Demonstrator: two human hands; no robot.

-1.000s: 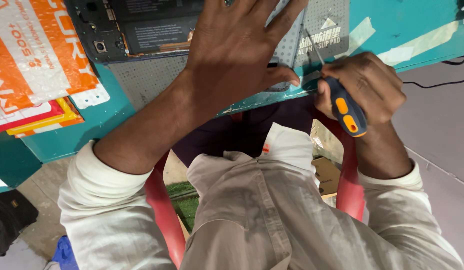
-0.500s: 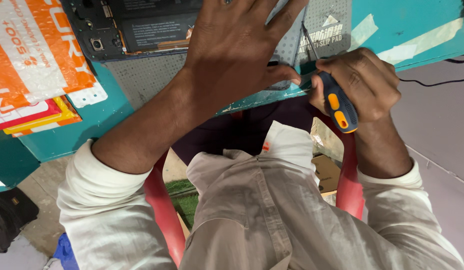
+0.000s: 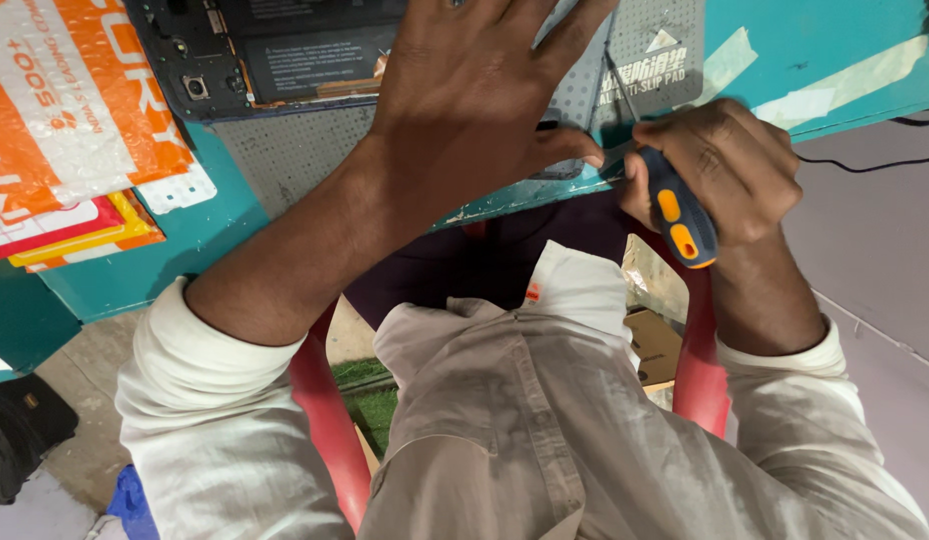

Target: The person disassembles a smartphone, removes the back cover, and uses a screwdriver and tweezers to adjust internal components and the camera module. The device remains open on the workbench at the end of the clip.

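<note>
My left hand (image 3: pixel 475 100) lies flat, fingers spread, on an opened dark device (image 3: pixel 275 55) that rests on a grey dotted mat (image 3: pixel 295 150). The hand hides much of the device's right part. My right hand (image 3: pixel 725 170) is closed around a screwdriver (image 3: pixel 680 215) with a blue and orange handle. Its thin metal shaft (image 3: pixel 617 85) runs up over the mat, right beside my left thumb. Where the tip ends is hidden by my left fingers.
The mat lies on a teal table (image 3: pixel 835 50) with strips of pale tape. Orange and white packets (image 3: pixel 65 110) are stacked at the left. A black cable (image 3: pixel 885 160) runs off the table's right side. A red chair frame (image 3: pixel 330 430) shows below.
My right hand with the screwdriver has shifted slightly up and left toward the mat's edge. My left hand stays pressed on the device.
</note>
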